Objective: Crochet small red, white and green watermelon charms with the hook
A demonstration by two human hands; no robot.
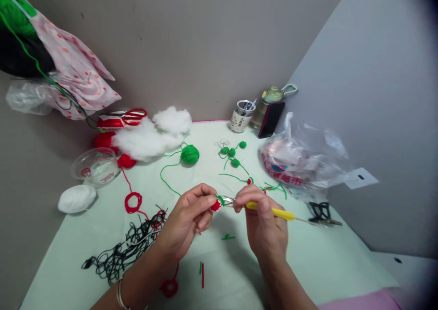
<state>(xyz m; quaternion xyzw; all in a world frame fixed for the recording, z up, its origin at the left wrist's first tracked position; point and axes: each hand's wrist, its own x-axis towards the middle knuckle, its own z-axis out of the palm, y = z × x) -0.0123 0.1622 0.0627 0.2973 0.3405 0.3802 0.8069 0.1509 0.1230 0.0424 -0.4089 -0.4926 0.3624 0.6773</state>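
My left hand (192, 214) pinches a small red and green crocheted piece (216, 205) between thumb and fingers, above the middle of the table. Opposite it, my right hand (265, 219) is closed around a yellow-handled crochet hook (282, 214), whose thin metal shaft points out to the right. From the right fingertips a shiny metal tip (228, 201) reaches the green edge of the piece; whether it belongs to a second tool I cannot tell. Green yarn runs from behind the left hand toward a green yarn ball (190, 154). Short yarn snippets (202, 275) lie below the hands.
At left are tangled black cord (118, 255), red yarn, a clear plastic bowl (97, 166), white stuffing (147, 139) and red-handled scissors (134, 116). Small green crocheted pieces (232, 152), a pen tin (241, 118), a bottle, a phone (271, 120) and a plastic bag (301, 157) stand beyond.
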